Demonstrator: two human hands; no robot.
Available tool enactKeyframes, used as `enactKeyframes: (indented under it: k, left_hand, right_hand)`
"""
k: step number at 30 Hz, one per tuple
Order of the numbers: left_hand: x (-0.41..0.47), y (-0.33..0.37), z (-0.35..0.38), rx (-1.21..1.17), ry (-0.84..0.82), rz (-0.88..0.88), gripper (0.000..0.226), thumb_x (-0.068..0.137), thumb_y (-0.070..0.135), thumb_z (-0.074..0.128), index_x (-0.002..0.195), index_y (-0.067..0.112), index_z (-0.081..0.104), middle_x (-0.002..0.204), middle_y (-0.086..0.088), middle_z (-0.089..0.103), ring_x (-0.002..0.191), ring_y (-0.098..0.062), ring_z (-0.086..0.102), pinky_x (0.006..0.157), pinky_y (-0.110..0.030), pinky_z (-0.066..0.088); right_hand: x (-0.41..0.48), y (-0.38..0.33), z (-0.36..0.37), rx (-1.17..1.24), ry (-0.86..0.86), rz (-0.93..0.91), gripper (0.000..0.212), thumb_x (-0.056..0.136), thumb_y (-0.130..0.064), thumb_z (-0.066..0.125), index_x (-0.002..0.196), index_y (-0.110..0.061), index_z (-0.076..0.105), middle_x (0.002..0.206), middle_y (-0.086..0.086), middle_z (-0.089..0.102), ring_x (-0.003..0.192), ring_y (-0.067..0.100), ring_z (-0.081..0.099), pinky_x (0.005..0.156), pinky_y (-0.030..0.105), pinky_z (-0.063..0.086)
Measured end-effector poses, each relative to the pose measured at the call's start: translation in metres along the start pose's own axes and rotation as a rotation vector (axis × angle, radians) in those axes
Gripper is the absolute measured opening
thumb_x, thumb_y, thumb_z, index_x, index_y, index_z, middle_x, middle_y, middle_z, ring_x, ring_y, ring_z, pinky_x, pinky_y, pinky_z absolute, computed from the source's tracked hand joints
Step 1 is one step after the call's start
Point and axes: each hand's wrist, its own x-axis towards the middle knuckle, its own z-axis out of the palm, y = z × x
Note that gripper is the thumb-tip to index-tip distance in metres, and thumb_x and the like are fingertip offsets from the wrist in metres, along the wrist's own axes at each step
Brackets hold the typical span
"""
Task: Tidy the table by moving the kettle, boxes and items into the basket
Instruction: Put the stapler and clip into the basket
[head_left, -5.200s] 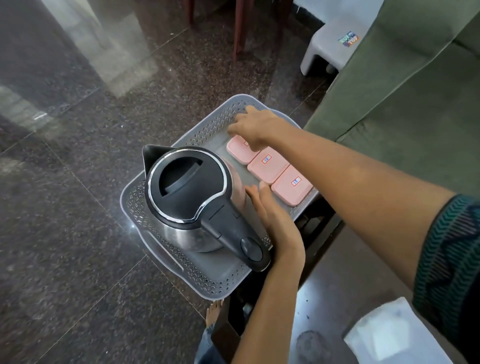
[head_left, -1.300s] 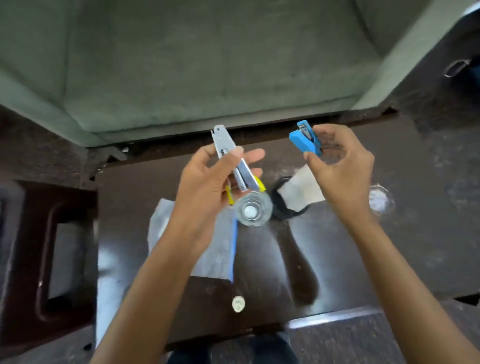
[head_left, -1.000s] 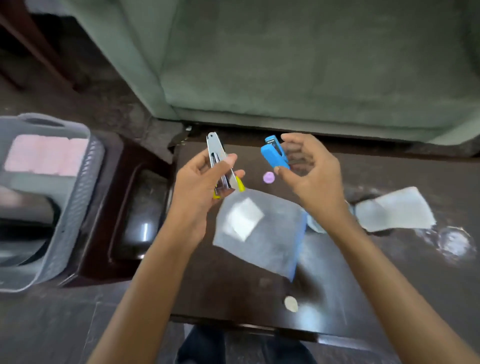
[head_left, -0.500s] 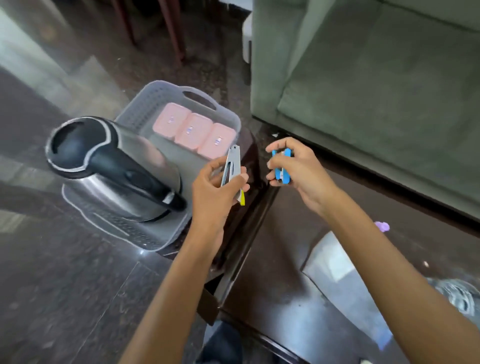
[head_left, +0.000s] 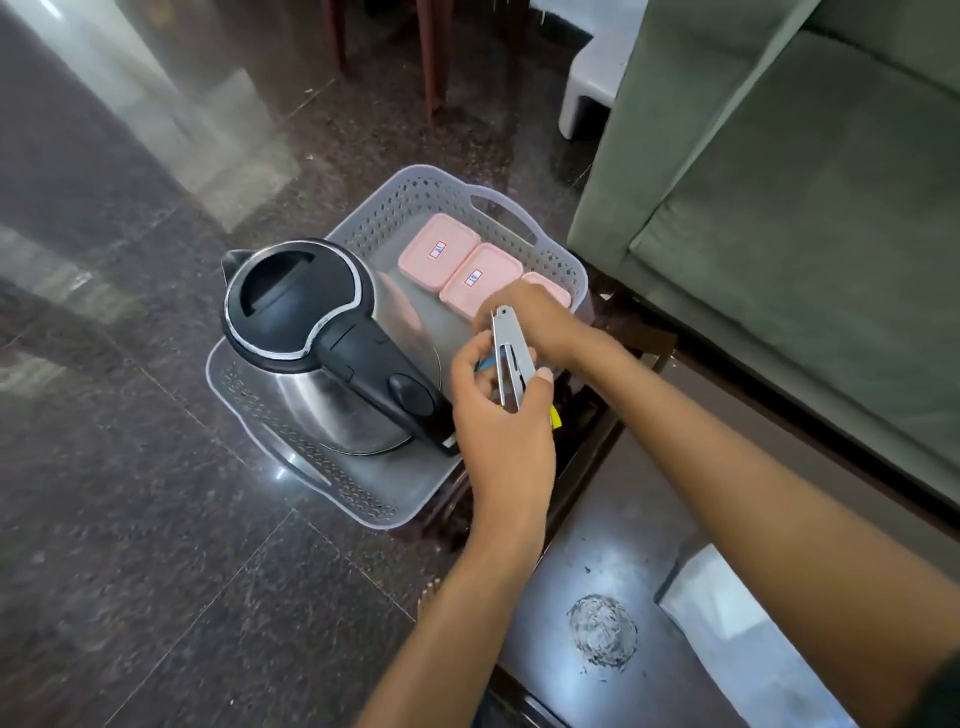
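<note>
Head view: left hand (head_left: 498, 415) fingers around stapler (head_left: 511, 364), right hand (head_left: 530, 317) grip hidden

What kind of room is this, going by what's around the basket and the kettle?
Most likely a home living room. A green upholstered sofa sits beside a dark low table, the floor is polished dark stone, and wooden chair legs stand further back.
</note>
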Motion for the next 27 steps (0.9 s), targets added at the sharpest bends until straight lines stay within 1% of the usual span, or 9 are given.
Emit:
enactKeyframes:
  k: [2,5,10,13,15,17,20,23,27]
  left_hand:
    - [0.001,-0.001,0.001,0.011,0.01,0.005,0.042,0.081,-0.004,0.061,0.112,0.022,0.05,0.109,-0.006,0.067,0.094,-0.017,0.065,0.084,-0.036,0.051]
    - [0.001,-0.004,0.001,0.006,0.016,-0.002,0.042,0.082,-0.004,0.06,0.11,0.026,0.05,0.107,-0.003,0.068,0.095,-0.017,0.066,0.084,-0.035,0.053]
    - [0.001,-0.005,0.002,0.005,0.033,-0.001,0.043,0.081,-0.002,0.061,0.112,0.025,0.05,0.109,-0.003,0.068,0.097,-0.018,0.066,0.089,-0.039,0.053]
    - [0.0,-0.005,0.002,0.002,0.036,0.001,0.044,0.081,-0.003,0.061,0.112,0.026,0.05,0.112,-0.003,0.067,0.1,-0.021,0.066,0.089,-0.041,0.053]
    - [0.0,-0.006,0.003,0.011,0.044,0.005,0.044,0.081,-0.003,0.061,0.111,0.027,0.051,0.112,-0.003,0.067,0.099,-0.02,0.066,0.089,-0.042,0.053]
    - [0.001,-0.006,0.003,0.02,0.047,0.01,0.044,0.08,-0.003,0.062,0.111,0.027,0.051,0.11,-0.002,0.067,0.092,-0.016,0.065,0.085,-0.039,0.052]
    - [0.003,-0.005,0.006,0.043,0.026,0.001,0.046,0.079,-0.002,0.063,0.114,0.025,0.052,0.107,0.004,0.068,0.083,-0.009,0.064,0.082,-0.033,0.054]
    - [0.006,-0.005,0.009,0.074,0.031,0.005,0.046,0.077,-0.003,0.063,0.115,0.023,0.054,0.098,0.007,0.069,0.077,-0.006,0.064,0.076,-0.03,0.056]
    - [0.008,-0.006,0.011,0.126,0.023,0.009,0.05,0.077,0.0,0.064,0.118,0.025,0.052,0.103,0.006,0.069,0.08,-0.011,0.065,0.072,-0.029,0.054]
  right_hand:
    - [-0.003,-0.006,0.002,-0.142,-0.1,0.042,0.023,0.086,0.002,0.045,0.068,0.013,0.054,0.07,0.022,0.056,0.073,0.032,0.053,0.061,0.03,0.04]
    - [-0.018,-0.015,-0.001,-0.417,-0.25,-0.051,0.044,0.096,0.005,0.029,0.055,-0.011,0.027,0.061,0.003,0.027,0.057,0.013,0.029,0.054,0.017,0.026]
    - [-0.005,-0.003,0.011,-0.503,-0.177,-0.077,0.04,0.095,-0.01,0.04,0.058,-0.017,0.027,0.06,-0.002,0.034,0.06,0.019,0.04,0.07,0.03,0.035]
    - [-0.006,-0.002,0.011,-0.548,-0.159,-0.137,0.038,0.093,-0.009,0.04,0.058,-0.018,0.028,0.065,0.0,0.04,0.077,0.021,0.047,0.075,0.037,0.042]
    - [-0.009,0.002,0.003,-0.396,-0.092,-0.174,0.035,0.089,-0.006,0.046,0.056,-0.014,0.038,0.065,0.003,0.046,0.075,0.023,0.047,0.07,0.037,0.041]
    - [-0.011,0.006,-0.013,-0.039,-0.003,-0.154,0.019,0.083,-0.001,0.055,0.065,-0.003,0.062,0.067,0.015,0.059,0.067,0.022,0.051,0.061,0.034,0.04]
    - [-0.025,0.008,-0.045,0.573,-0.167,-0.067,0.014,0.088,-0.011,0.059,0.087,-0.005,0.072,0.084,0.015,0.068,0.066,0.02,0.06,0.057,0.03,0.048]
    - [-0.029,0.012,-0.062,0.54,-0.351,-0.113,0.016,0.084,-0.009,0.063,0.098,-0.004,0.07,0.088,0.014,0.067,0.067,0.017,0.061,0.056,0.02,0.053]
    - [-0.025,0.017,-0.066,0.504,-0.29,-0.107,0.027,0.077,0.003,0.068,0.104,0.006,0.065,0.102,0.033,0.063,0.083,0.032,0.058,0.067,0.025,0.057]
